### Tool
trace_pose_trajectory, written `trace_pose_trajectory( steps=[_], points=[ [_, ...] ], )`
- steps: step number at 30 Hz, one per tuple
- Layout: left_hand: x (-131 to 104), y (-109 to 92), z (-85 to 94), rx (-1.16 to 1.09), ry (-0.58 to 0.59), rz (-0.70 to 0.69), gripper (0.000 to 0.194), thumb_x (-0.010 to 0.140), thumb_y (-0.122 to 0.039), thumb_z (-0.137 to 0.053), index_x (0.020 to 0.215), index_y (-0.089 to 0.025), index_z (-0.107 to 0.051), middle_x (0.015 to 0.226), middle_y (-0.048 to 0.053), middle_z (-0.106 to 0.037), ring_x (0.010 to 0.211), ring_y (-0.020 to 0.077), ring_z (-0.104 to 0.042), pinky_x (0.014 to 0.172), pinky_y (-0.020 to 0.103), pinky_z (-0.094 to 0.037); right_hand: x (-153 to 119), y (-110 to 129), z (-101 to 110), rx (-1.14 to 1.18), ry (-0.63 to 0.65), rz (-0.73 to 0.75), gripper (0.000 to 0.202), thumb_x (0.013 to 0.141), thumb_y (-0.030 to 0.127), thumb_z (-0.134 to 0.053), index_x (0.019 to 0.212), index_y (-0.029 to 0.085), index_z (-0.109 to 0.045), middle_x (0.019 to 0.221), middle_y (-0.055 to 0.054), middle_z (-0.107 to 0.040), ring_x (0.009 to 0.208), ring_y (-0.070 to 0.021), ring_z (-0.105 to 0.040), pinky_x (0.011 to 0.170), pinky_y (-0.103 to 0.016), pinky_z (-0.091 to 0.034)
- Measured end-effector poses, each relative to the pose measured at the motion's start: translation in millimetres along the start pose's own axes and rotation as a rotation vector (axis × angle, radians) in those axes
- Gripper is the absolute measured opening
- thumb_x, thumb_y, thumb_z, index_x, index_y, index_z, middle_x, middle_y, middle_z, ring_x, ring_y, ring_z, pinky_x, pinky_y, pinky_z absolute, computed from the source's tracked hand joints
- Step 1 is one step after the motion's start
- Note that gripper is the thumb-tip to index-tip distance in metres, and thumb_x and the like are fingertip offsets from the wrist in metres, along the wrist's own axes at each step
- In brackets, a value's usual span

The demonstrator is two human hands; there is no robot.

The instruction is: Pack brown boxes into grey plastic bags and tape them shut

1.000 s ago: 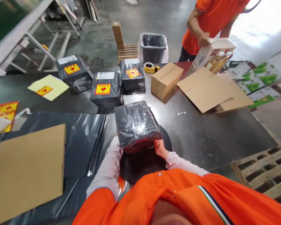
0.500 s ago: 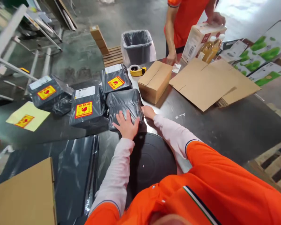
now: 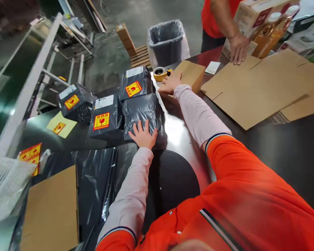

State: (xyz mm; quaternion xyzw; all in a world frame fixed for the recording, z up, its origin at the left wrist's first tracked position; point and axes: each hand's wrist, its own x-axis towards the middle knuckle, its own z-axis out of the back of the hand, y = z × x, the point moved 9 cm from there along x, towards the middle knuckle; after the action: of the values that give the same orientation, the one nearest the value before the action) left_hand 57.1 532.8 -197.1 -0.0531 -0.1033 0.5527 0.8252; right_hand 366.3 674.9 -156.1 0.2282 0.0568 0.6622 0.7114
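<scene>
Left hand [image 3: 143, 135] open, fingers spread, palm down on the near part of a black-wrapped parcel with no sticker on its top [image 3: 141, 104], center of frame. Right hand [image 3: 170, 83] reaches further out, upper center, at the left end of a closed brown cardboard box [image 3: 193, 72]; fingers extended toward the box, can't tell if they grip it. Yellow tape dispenser [image 3: 159, 75] just beyond that hand. Three labeled black parcels: one right behind the unstickered one [image 3: 138, 78], one directly left of it [image 3: 106, 122], one further left [image 3: 77, 104]; each has a white label and a red-yellow sticker. Pale yellow sheet [image 3: 66, 128] with the same kind of sticker, left of frame. Round black disc [image 3: 175, 174] on the metal table [image 3: 282, 153], lower center, near side of the parcel. Black plastic bags [image 3: 94, 184] lower left, flat cardboard piece [image 3: 51, 212] on them. Upper right: co-worker's hand [image 3: 238, 47], fingers extended, at the far edge of flattened cardboard [image 3: 248, 92], beside a white-and-red carton [image 3: 259, 14] and bottles of amber liquid [image 3: 267, 38]. Small white slip [image 3: 212, 67] between box and cardboard. Lined gray bin [image 3: 169, 43] upper center, beyond the table.
</scene>
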Motion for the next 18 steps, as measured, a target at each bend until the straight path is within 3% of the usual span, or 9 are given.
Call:
trace_pose_trajectory(
  steps=[3, 6, 10, 12, 14, 15, 16, 18],
  points=[
    [0, 3, 1.7, 0.001, -0.002, 0.025, 0.068, 0.102, -0.051, -0.057, 0.165, -0.024, -0.056, 0.178, 0.017, -0.036, 0.167, 0.0432, -0.024, 0.133, 0.074, -0.008, -34, -5, -1, 0.073, -0.078, 0.157, 0.080, 0.103, 0.076, -0.042, 0.113, 0.005, -0.075, 0.139, -0.022, -0.068, 0.157, -0.0498, -0.037, 0.117, -0.092, -0.007],
    [4, 2, 7.3, -0.024, 0.005, 0.041, 0.068, 0.102, -0.050, -0.058, 0.165, -0.024, -0.056, 0.178, 0.017, -0.037, 0.167, 0.0423, -0.023, 0.133, 0.073, -0.006, -110, 15, 10, 0.087, 0.005, 0.301, 0.076, 0.099, 0.082, -0.048, 0.103, 0.012, -0.077, 0.129, -0.017, -0.073, 0.157, -0.0494, -0.039, 0.120, -0.090, -0.006],
    [-1, -9, 12.1, -0.101, 0.029, 0.097, 0.070, 0.102, -0.050, -0.060, 0.164, -0.020, -0.055, 0.179, 0.019, -0.032, 0.170, 0.0408, -0.018, 0.134, 0.071, -0.002, -260, 76, 33, 0.141, 0.247, 0.440, 0.060, 0.076, 0.078, -0.082, 0.095, 0.021, -0.082, 0.114, -0.018, -0.077, 0.156, -0.0582, -0.039, 0.125, -0.089, -0.002],
    [-16, -24, 9.4, -0.233, 0.000, 0.109, 0.074, 0.101, -0.046, -0.060, 0.165, -0.012, -0.052, 0.178, 0.023, -0.032, 0.171, 0.0385, -0.015, 0.137, 0.065, -0.002, -342, 105, 51, 0.268, 0.377, 0.549, 0.047, 0.077, 0.068, -0.085, 0.097, 0.026, -0.084, 0.113, -0.016, -0.078, 0.155, -0.0545, -0.045, 0.132, -0.083, -0.007],
    [-44, -48, -4.1, -0.494, -0.003, 0.078, 0.077, 0.098, -0.045, -0.061, 0.163, -0.005, -0.051, 0.176, 0.025, -0.036, 0.170, 0.0349, -0.021, 0.140, 0.055, -0.009, -416, 114, 75, 0.456, 0.487, 0.623, 0.039, 0.081, 0.064, -0.081, 0.103, 0.032, -0.085, 0.120, -0.013, -0.079, 0.149, -0.0456, -0.056, 0.135, -0.072, -0.021],
    [-61, -60, -16.8, -0.677, 0.033, 0.081, 0.076, 0.098, -0.047, -0.060, 0.161, -0.004, -0.053, 0.172, 0.025, -0.042, 0.168, 0.0337, -0.029, 0.139, 0.051, -0.016, -445, 106, 88, 0.557, 0.506, 0.600, 0.042, 0.085, 0.064, -0.079, 0.112, 0.033, -0.084, 0.129, -0.013, -0.077, 0.146, -0.0406, -0.060, 0.133, -0.065, -0.033],
    [-82, -71, -33.8, -0.889, 0.102, 0.120, 0.075, 0.097, -0.052, -0.059, 0.156, -0.005, -0.057, 0.167, 0.025, -0.050, 0.163, 0.0343, -0.039, 0.137, 0.050, -0.025, -464, 87, 103, 0.638, 0.430, 0.500, 0.042, 0.089, 0.062, -0.076, 0.119, 0.033, -0.083, 0.134, -0.013, -0.076, 0.142, -0.0367, -0.064, 0.127, -0.059, -0.045],
    [-127, -91, -69.4, -1.280, 0.255, 0.281, 0.078, 0.095, -0.068, -0.054, 0.140, -0.006, -0.070, 0.148, 0.025, -0.067, 0.148, 0.0386, -0.058, 0.128, 0.054, -0.040, -493, 18, 133, 0.723, 0.039, 0.128, 0.038, 0.095, 0.057, -0.070, 0.120, 0.030, -0.080, 0.132, -0.013, -0.076, 0.132, -0.0320, -0.070, 0.115, -0.054, -0.055]
  ],
)
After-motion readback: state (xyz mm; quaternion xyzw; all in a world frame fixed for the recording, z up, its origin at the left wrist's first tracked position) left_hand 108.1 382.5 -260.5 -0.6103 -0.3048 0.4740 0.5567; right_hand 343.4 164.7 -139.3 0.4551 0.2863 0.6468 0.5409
